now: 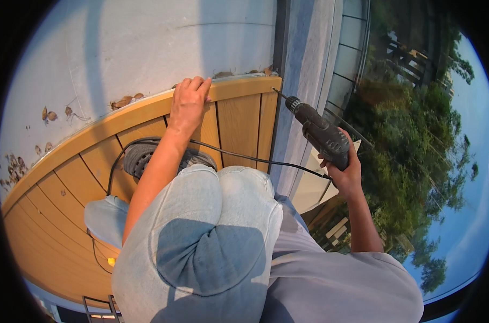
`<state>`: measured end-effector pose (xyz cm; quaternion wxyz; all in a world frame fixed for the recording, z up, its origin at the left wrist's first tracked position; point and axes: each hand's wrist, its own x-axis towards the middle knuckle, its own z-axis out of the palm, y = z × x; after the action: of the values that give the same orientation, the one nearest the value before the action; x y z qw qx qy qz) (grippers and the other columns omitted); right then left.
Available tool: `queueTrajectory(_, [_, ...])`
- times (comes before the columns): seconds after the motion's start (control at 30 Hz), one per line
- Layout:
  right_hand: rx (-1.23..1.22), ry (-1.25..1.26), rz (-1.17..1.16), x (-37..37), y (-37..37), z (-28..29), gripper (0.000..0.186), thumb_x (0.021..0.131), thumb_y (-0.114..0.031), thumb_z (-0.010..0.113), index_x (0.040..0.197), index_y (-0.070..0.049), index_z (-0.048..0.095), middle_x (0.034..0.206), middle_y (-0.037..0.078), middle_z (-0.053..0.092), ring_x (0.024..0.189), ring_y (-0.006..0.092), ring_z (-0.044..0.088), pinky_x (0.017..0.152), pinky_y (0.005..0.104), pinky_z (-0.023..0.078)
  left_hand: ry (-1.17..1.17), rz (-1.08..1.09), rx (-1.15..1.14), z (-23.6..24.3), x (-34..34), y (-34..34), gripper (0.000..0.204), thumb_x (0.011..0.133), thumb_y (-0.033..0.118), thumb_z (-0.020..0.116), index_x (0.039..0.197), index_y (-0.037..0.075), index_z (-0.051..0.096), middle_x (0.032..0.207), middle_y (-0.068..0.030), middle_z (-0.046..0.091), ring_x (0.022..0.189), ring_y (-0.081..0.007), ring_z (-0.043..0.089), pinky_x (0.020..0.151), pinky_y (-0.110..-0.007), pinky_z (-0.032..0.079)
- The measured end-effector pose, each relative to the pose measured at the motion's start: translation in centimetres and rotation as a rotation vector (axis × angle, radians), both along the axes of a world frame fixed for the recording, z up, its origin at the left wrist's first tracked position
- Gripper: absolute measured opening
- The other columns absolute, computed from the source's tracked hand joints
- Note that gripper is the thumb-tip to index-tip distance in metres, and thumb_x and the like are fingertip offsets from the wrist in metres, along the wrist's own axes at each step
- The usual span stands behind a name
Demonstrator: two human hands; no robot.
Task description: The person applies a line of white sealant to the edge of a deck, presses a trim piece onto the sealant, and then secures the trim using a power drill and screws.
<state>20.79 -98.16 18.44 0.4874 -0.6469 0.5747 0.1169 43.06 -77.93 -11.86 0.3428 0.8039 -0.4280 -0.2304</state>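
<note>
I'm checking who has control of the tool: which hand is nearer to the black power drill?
Right. The right hand holds the drill at its rear end; the left hand is apart from it, off to its left, on the wooden edge board.

- Left hand (188, 107) on the deck's (237, 125) far edge.
- Drill (324, 133) in right hand (349, 173), by the far right corner.
- Leaves (124, 102) just beyond that edge.

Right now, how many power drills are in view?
1: the black drill, in the right grip, its bit pointing at the wooden top board. Anything behind the jeans-clad legs would be hidden.
</note>
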Motion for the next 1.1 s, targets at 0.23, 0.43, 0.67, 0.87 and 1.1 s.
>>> queueTrajectory(0.23, [0.047, 0.108, 0.065, 0.0, -1.1, 0.2, 0.086, 0.079, 0.017, 0.052, 0.157, -0.017, 0.037, 0.118, 0.008, 0.065, 0.092, 0.0161, 0.067, 0.081, 0.0311, 0.055, 0.012, -0.006, -0.004, -0.2, 0.0, -0.1, 0.043, 0.081, 0.007, 0.078, 0.123, 0.006, 0.07, 0.109, -0.0073, 0.066, 0.104, -0.0283, 0.061, 0.096, -0.043, 0.047])
queueTrajectory(0.43, [0.022, 0.188, 0.101, 1.6, -1.4, 0.4, 0.086, 0.082, 0.017, 0.059, 0.157, -0.018, 0.036, 0.121, 0.007, 0.064, 0.092, 0.0158, 0.068, 0.081, 0.0316, 0.057, 0.009, -0.033, 0.007, -0.4, 0.2, 0.0, 0.046, 0.081, 0.01, 0.078, 0.125, 0.007, 0.069, 0.112, -0.0069, 0.065, 0.105, -0.028, 0.06, 0.096, -0.042, 0.047])
queueTrajectory(0.67, [0.03, 0.161, 0.088, 1.6, -2.3, 0.4, 0.085, 0.082, 0.018, 0.056, 0.157, -0.018, 0.037, 0.119, 0.006, 0.064, 0.095, 0.0153, 0.068, 0.077, 0.0299, 0.057, -0.003, -0.054, 0.06, -0.1, -0.2, -0.1, 0.056, 0.079, 0.019, 0.081, 0.131, 0.008, 0.066, 0.116, -0.0064, 0.062, 0.107, -0.0281, 0.057, 0.097, -0.043, 0.046])
queueTrajectory(0.87, [0.034, 0.173, 0.095, 2.5, -2.6, 0.6, 0.086, 0.079, 0.018, 0.053, 0.157, -0.017, 0.038, 0.111, 0.006, 0.064, 0.088, 0.0134, 0.066, 0.07, 0.0286, 0.055, 0.009, -0.054, 0.059, -0.1, -0.2, 0.1, 0.056, 0.079, 0.021, 0.081, 0.131, 0.008, 0.066, 0.114, -0.0065, 0.062, 0.106, -0.0281, 0.057, 0.096, -0.042, 0.046])
queueTrajectory(1.1, [0.073, 0.221, 0.017, 2.6, -3.1, 0.5, 0.087, 0.079, 0.017, 0.051, 0.157, -0.017, 0.037, 0.105, 0.004, 0.064, 0.084, 0.0115, 0.065, 0.069, 0.0266, 0.053, 0.019, -0.053, 0.066, -0.1, -0.2, -0.1, 0.055, 0.079, 0.023, 0.08, 0.131, 0.008, 0.067, 0.113, -0.0064, 0.063, 0.104, -0.0279, 0.057, 0.095, -0.042, 0.047])
